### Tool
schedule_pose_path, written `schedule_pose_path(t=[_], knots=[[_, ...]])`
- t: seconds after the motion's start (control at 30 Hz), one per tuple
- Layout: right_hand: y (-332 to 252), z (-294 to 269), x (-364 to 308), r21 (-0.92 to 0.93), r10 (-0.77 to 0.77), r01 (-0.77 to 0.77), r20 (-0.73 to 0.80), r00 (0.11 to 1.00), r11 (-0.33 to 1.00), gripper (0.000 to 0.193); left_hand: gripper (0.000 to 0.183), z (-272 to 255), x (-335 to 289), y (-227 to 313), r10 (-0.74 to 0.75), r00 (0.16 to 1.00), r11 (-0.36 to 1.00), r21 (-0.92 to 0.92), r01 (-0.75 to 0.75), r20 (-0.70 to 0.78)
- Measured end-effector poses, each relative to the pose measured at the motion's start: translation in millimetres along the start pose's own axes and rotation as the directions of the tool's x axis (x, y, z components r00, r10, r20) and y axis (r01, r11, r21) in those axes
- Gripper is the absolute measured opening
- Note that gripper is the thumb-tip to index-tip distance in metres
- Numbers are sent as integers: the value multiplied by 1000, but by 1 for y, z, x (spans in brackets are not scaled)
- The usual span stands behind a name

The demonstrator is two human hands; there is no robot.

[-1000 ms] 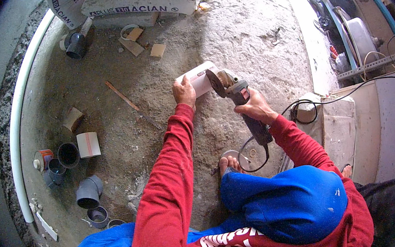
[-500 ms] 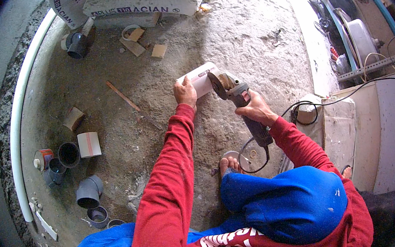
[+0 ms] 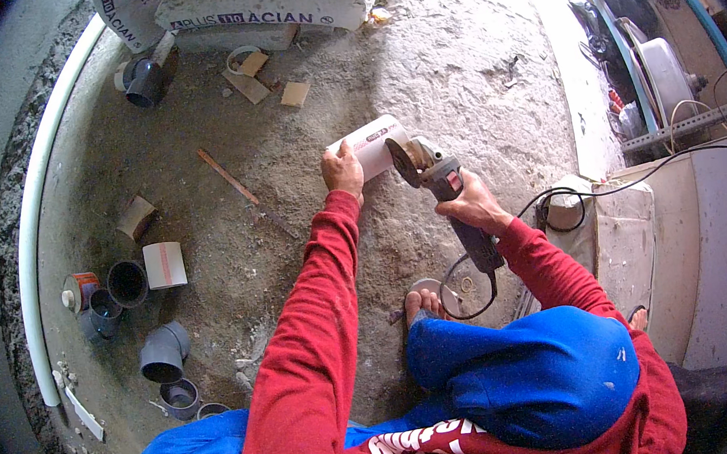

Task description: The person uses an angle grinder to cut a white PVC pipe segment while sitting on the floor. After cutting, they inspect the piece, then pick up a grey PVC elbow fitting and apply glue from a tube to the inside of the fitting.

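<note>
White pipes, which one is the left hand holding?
The mid-length white pipe beside the angle grinder, with the left hand on its end. The short white piece lies on the floor; the long white pipe runs down the picture's left.

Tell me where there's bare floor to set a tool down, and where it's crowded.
Mostly bare floor: between the white pipe and the pale strip at right, and between the wooden stick and the left hand. Crowded: the lower left, with grey fittings and a can, and by the foot, where the cable of the grinder loops.
</note>
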State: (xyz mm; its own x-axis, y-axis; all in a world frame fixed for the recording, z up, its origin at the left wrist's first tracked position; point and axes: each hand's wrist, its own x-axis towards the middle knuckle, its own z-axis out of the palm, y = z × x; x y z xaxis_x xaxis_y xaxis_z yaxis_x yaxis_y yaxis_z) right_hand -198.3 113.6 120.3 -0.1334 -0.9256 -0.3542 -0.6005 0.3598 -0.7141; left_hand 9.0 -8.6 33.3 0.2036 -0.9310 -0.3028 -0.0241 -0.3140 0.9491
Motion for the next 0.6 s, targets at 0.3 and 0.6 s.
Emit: schedule_pose_path(t=[0.3, 0.6], knots=[[5, 2, 0, 14, 0, 0, 2, 1000, 1000, 53, 45, 2, 11, -11, -17, 999, 998, -66, 20, 37], [7, 0, 1, -5, 14, -14, 23, 1000, 1000, 56, 41, 0, 4, -2, -10, 999, 996, -83, 14, 41]])
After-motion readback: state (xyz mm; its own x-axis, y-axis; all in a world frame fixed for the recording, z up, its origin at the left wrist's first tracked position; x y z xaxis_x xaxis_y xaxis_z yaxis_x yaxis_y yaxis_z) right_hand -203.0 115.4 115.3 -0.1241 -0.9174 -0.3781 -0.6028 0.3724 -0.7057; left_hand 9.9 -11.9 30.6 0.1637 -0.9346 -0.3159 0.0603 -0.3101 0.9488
